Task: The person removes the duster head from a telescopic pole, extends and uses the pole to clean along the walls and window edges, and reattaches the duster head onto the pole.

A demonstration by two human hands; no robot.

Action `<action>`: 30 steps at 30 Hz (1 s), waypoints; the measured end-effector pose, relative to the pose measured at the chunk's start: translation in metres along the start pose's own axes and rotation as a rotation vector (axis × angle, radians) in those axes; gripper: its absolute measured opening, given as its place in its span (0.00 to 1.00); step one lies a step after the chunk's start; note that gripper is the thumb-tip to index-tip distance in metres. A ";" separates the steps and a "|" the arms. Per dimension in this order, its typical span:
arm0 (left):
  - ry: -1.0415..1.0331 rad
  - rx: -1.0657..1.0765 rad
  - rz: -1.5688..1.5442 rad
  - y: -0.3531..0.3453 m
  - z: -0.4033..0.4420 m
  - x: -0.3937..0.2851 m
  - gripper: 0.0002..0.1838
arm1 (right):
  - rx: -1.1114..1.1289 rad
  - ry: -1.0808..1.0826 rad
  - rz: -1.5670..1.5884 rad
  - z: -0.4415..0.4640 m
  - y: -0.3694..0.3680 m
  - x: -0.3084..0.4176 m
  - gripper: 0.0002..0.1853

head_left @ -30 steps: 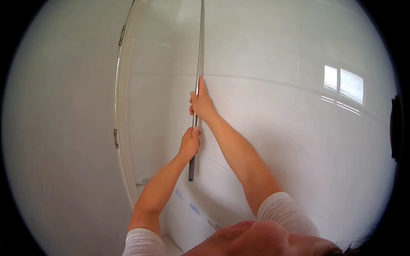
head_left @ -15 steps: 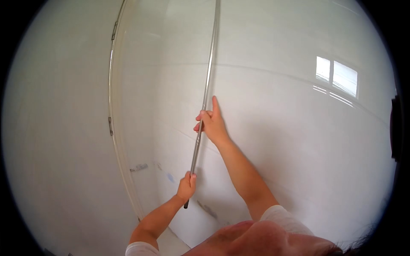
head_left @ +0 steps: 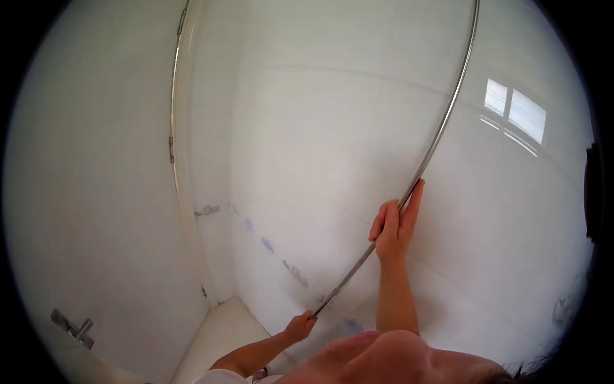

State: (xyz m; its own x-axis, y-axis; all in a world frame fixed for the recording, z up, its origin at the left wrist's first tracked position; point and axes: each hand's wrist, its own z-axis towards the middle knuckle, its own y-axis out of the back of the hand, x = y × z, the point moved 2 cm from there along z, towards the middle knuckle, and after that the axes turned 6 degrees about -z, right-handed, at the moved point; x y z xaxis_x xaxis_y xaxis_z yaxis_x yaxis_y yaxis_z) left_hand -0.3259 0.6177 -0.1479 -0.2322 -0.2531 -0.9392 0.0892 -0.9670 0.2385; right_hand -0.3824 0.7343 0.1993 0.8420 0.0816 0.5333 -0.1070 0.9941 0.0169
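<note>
A long, thin metal pole runs slantwise across the head view, from the top right down towards the lower middle. Its upper end is out of frame. My left hand is closed round the lower end. Farther up, my right hand grips the pole, with the forefinger stretched along it. Behind both hands is a glossy white wall, with grey and bluish patches in a line low down. I cannot tell whether the pole touches this wall.
On the left is a white door with a metal lever handle and hinges along its edge. Pale floor shows in the lower corner. A window reflection shines on the wall at right.
The pole has swung from near upright to a slant, its upper part moving right. My right hand has shifted right and down, my left hand down and slightly right. The view has tilted down.
</note>
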 end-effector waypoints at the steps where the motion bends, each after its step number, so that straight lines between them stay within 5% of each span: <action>1: 0.050 -0.019 -0.008 -0.011 -0.010 0.009 0.11 | 0.005 -0.008 0.015 -0.011 0.001 -0.005 0.31; 11: 0.091 -0.254 -0.187 0.003 -0.032 0.045 0.11 | 0.246 -0.158 -0.040 -0.017 -0.092 -0.071 0.33; 19: 0.128 -0.526 -0.196 0.119 -0.016 0.122 0.15 | 0.674 -0.446 -0.070 0.004 -0.282 -0.150 0.35; 30: 0.053 -0.917 0.133 0.309 -0.025 0.178 0.14 | 0.869 -0.238 0.045 0.002 -0.471 -0.115 0.39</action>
State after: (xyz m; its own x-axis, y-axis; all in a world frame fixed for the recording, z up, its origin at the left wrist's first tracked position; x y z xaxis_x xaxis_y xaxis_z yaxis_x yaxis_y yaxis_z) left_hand -0.3152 0.2750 -0.2479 -0.1222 -0.3369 -0.9336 0.8481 -0.5240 0.0781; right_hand -0.4299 0.2568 0.1321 0.7062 0.0063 0.7079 -0.5804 0.5778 0.5738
